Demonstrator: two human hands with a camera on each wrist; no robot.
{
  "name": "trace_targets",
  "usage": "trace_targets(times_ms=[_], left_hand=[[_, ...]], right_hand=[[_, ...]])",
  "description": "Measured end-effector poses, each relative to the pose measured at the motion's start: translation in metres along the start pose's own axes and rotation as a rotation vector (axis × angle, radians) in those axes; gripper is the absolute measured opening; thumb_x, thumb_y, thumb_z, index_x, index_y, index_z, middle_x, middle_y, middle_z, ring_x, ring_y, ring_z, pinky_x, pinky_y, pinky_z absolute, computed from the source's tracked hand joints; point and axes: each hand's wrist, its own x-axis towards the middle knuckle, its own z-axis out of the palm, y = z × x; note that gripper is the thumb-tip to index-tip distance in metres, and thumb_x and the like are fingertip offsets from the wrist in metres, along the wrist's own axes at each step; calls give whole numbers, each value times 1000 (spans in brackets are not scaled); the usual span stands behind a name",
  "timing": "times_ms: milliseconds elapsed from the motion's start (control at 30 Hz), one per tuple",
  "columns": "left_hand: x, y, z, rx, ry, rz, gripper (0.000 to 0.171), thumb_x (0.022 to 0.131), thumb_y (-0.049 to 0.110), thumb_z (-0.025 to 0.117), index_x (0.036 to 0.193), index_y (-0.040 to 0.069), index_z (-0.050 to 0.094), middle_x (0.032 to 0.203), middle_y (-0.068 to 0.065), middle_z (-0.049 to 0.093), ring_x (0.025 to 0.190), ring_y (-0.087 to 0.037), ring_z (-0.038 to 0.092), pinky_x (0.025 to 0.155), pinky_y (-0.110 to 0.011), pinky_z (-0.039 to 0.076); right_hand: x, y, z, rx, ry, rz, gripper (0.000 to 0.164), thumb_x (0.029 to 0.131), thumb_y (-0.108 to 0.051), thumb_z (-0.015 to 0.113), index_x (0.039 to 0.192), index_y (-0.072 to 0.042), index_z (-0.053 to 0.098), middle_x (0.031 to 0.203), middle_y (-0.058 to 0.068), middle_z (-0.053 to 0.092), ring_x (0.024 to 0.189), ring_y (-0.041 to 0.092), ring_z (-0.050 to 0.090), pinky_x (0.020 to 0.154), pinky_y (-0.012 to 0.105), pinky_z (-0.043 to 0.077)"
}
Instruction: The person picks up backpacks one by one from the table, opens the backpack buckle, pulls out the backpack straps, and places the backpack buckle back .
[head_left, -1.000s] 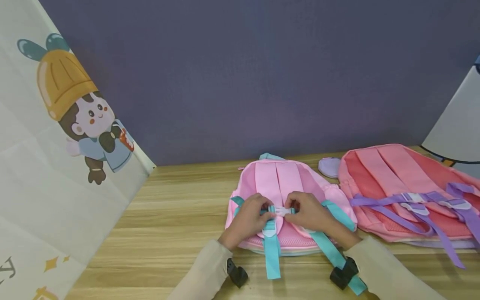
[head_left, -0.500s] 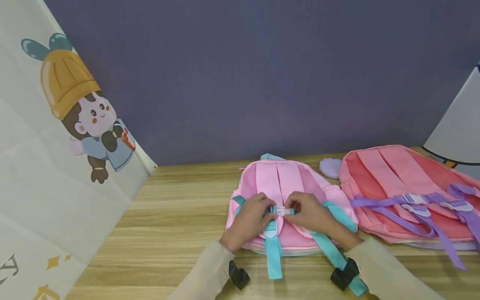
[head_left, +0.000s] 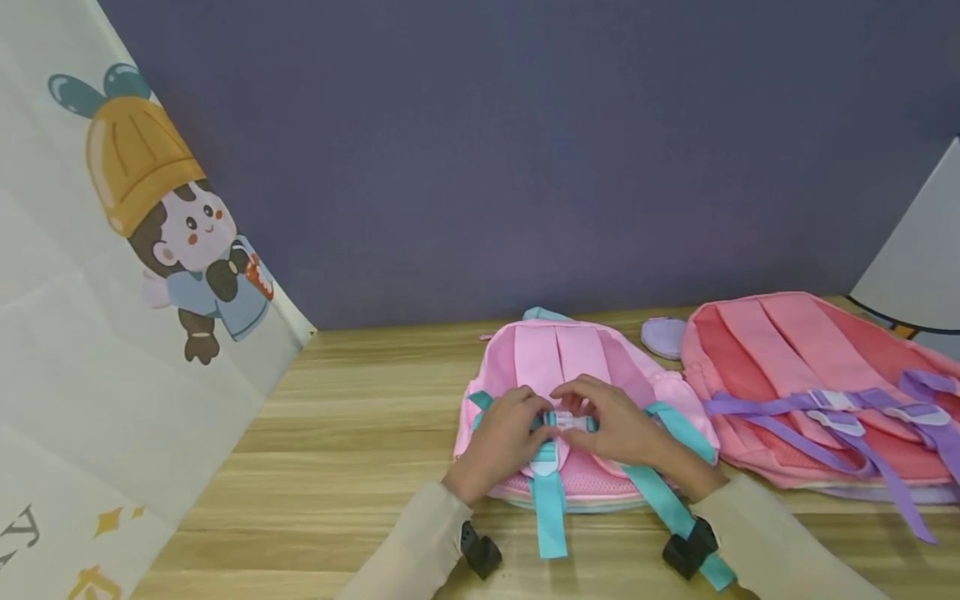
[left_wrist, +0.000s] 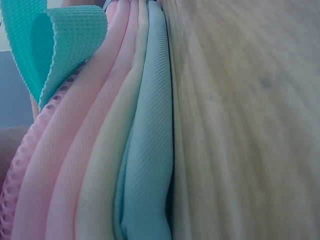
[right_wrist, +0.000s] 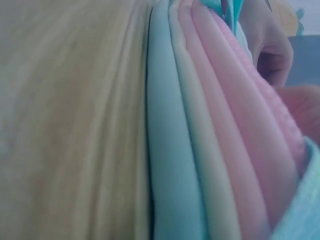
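A pink backpack point(head_left: 540, 354) lies back-side up on the wooden table, with teal straps point(head_left: 551, 517) across it. At its middle, a white side-release buckle point(head_left: 572, 422) joins the teal chest strap, its halves together. My left hand point(head_left: 501, 440) pinches the strap at the buckle's left end. Around the right part of the buckle is my right hand point(head_left: 621, 423), index finger raised above it and thumb below, fingers apart. In the left wrist view the backpack's layered edge point(left_wrist: 75, 165) and a teal strap loop point(left_wrist: 75, 37) show. The right wrist view shows the edge point(right_wrist: 225, 125) and parts of hands.
A coral backpack point(head_left: 742, 375) with purple straps point(head_left: 892, 483) lies close on the right. A small lilac pouch point(head_left: 663, 337) sits between the bags. Behind the table point(head_left: 337, 417) rises a dark wall point(head_left: 525, 167); a cartoon-printed white sheet point(head_left: 67, 292) stands at left.
The buckle halves have slid together. My right hand has loosened, its index finger lifting away up and to the left. My left hand keeps its place at the strap.
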Motion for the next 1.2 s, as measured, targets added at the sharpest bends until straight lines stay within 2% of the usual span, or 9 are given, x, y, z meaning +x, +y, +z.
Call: trace_targets(times_ms=[200,400,567,633,733,833,967,1200], left_hand=[[2,2,0,-34,-10,-22,23,85,23,71,102,8,69,92,-1,67,86,-13,60,76,-22,48],[1,1,-1,-158,50,-38,22,83,19,73,95,9,57,84,-2,63,77,-11,57,68,-20,46],[0,-3,-1,-249,58,-52,23,84,16,72,96,9,53,88,-4,66,81,-14,62,73,-22,50],[0,-4,-2,-267,50,-44,17,86,11,69,96,8,55,90,-5,67,84,-15,63,75,-23,51],[0,-6,-3,-265,32,-32,7,89,3,61,95,7,59,90,-6,67,85,-16,62,78,-26,51],[1,-7,-4,-242,16,-36,12,89,-3,56,93,5,63,89,-7,65,86,-18,59,80,-29,49],[1,-7,-3,-233,16,-52,11,86,-4,60,93,3,65,89,-8,65,87,-20,58,82,-30,49],[2,-7,2,-259,5,-47,9,83,-1,65,89,6,62,85,-7,63,84,-17,56,79,-28,47]], right_hand=[[3,-11,-3,-57,-39,2,36,76,-9,77,109,-4,64,91,-2,63,82,10,56,74,28,51],[9,-25,-4,-177,-62,50,30,77,-7,75,105,-6,65,85,-2,63,77,10,56,70,28,50],[11,-21,0,-127,-46,79,25,78,-6,75,102,-4,67,88,2,68,81,15,62,73,31,52],[12,-20,1,-84,-49,88,26,77,-3,74,103,-2,67,88,2,66,81,15,61,73,31,52],[12,-18,2,-55,-63,97,27,78,0,72,104,-1,68,84,-1,61,79,12,57,72,28,49],[12,-17,4,-55,-68,82,25,78,0,70,103,-2,69,81,-2,57,76,11,54,69,27,47],[11,-16,5,-79,-56,73,23,77,-1,71,100,-3,70,79,-2,56,74,10,53,68,26,47],[5,-14,6,-105,-33,61,19,78,-15,75,93,-6,69,78,-3,55,71,8,51,66,25,45]])
